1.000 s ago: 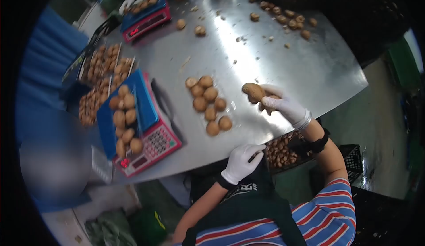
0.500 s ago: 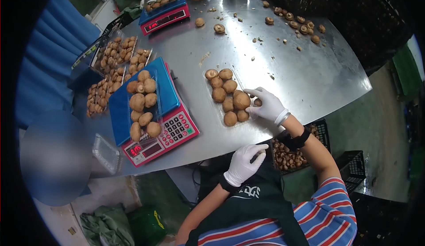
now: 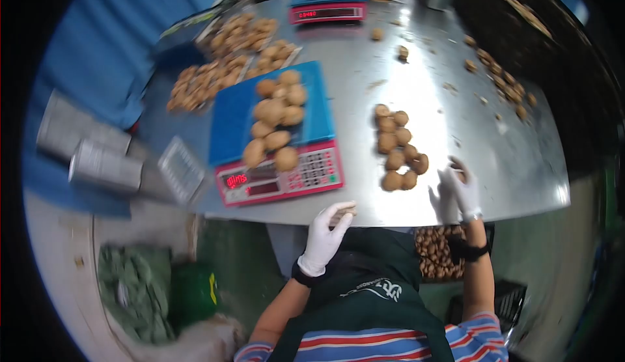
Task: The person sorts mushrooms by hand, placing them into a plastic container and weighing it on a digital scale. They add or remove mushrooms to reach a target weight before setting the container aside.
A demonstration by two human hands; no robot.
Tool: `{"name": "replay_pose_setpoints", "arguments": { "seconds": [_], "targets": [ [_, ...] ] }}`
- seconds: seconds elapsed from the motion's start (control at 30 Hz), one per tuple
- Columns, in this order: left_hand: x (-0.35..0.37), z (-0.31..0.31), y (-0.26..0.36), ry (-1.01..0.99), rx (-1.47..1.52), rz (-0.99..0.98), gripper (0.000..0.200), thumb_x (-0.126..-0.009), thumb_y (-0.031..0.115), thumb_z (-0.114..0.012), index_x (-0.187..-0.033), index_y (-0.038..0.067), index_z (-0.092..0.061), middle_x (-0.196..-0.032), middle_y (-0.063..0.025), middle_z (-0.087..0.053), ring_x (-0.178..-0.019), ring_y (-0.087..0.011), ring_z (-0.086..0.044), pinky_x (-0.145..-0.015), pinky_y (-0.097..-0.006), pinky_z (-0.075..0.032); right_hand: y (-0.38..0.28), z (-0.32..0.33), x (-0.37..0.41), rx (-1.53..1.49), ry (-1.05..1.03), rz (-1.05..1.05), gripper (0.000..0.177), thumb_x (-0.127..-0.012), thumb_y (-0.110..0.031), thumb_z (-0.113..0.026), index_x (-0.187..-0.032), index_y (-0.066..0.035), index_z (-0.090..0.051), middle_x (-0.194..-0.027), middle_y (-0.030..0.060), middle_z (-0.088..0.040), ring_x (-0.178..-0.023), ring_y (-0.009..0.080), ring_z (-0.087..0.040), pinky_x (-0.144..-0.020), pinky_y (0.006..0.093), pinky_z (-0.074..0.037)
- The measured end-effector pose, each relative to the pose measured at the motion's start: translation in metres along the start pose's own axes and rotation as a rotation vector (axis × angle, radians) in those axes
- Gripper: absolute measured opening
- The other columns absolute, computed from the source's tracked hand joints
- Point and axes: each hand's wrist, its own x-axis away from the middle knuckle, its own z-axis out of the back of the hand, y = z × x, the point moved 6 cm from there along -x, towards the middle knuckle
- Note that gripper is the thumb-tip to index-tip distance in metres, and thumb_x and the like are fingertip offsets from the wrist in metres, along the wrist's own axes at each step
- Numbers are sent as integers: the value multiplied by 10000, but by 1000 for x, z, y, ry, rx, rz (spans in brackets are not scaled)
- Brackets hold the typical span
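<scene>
My left hand (image 3: pixel 325 237), in a white glove, is at the table's front edge, its fingers pinched round something small and brownish that I cannot make out. My gloved right hand (image 3: pixel 463 191) is blurred over the table, with a dark brown mushroom (image 3: pixel 459 165) at its fingers. To its left, brown mushrooms (image 3: pixel 387 142) lie in a clear tray, whose rim is hardly visible. Left of that, a blue-topped pink scale (image 3: pixel 228 127) bears a tray of larger mushrooms (image 3: pixel 269 111).
Filled mushroom trays (image 3: pixel 211 82) are at the back left, near an empty clear tray (image 3: pixel 181 170). A second scale (image 3: pixel 329 13) stands at the back. Loose mushrooms (image 3: pixel 501 79) lie at the right. A crate of mushrooms (image 3: pixel 439 251) sits below the table edge.
The view has swung left, shifting the table contents rightward. My right hand has drawn away from the tray's mushrooms, with a mushroom at its fingers. My left hand stays pinched near the edge.
</scene>
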Motion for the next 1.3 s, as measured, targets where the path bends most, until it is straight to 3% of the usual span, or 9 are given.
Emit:
{"name": "replay_pose_setpoints", "arguments": {
  "seconds": [0.07,0.13,0.23,0.4,0.63,0.77,0.93,1.07,1.3],
  "targets": [
    [8,13,-13,88,157,64,328,-967,177,-584,-1249,12,-571,-1032,-95,-670,-947,-132,-633,-860,-269,-492,-5,5,-10,63,55,-65,357,-920,-107,-583,-1270,-37,-572,-1064,95,-586,-872,168,-581,-818,261,-474],
    [7,24,-19,85,391,112,446,-995,247,-544,-1361,20,-430,-1140,-127,-603,-1017,-170,-613,-905,-305,-489,-29,4,-20,582,80,402,462,-934,-180,-561,-1368,-41,-487,-1311,213,-501,-1166,334,-498,-1021,405,-383],
    [-7,49,-19,340,735,57,468,-1010,296,-505,-1364,15,-382,-1191,-150,-560,-1046,-228,-608,-940,-365,-490,-5,-13,-34,614,-76,425,532,-934,-231,-568,-1415,-50,-431,-1435,250,-393,-1333,406,-341,-1111,471,-267],
    [-52,78,5,410,851,-61,406,-1005,231,-488,-1332,11,-389,-1200,-169,-543,-1100,-292,-591,-972,-442,-485,-89,-35,-16,370,-52,351,535,-948,-228,-578,-1422,-38,-420,-1481,223,-363,-1351,375,-354,-1125,445,-257],
    [-68,105,-14,414,1060,-66,351,-969,167,-486,-1279,5,-453,-1236,-161,-545,-1150,-314,-569,-979,-481,-489,-178,-91,45,146,-156,586,407,-873,-65,-606,-1273,-10,-560,-1327,182,-531,-1215,291,-518,-1021,379,-418],
    [-55,107,4,402,921,-91,392,-951,110,-441,-1322,-15,-422,-1280,-175,-524,-1154,-334,-579,-951,-495,-520,-180,-127,26,-111,-434,299,453,-911,-97,-608,-1343,-21,-496,-1302,165,-553,-1003,232,-637,-861,313,-514],
    [-26,89,17,348,961,28,408,-935,96,-439,-1333,8,-420,-1296,-161,-525,-1139,-318,-593,-922,-485,-546,-191,-180,2,-782,-672,-148,630,-985,-213,-553,-1479,2,-228,-1279,218,-541,-1030,282,-646,-887,389,-542],
    [1,66,19,290,931,81,443,-939,98,-449,-1367,5,-391,-1291,-160,-526,-1131,-309,-601,-921,-459,-539,-180,-188,0,-894,-858,-322,567,-997,-144,-496,-1475,2,-226,-1288,205,-536,-1062,310,-638,-905,436,-548],
    [8,88,3,311,998,28,503,-869,-29,-422,-1370,-27,-382,-1343,-154,-484,-1243,-267,-512,-1051,-405,-439,-197,-188,22,-845,-856,-237,600,-981,-115,-527,-1481,-3,-214,-1289,197,-543,-1118,309,-618,-916,430,-548]
  ]
}}
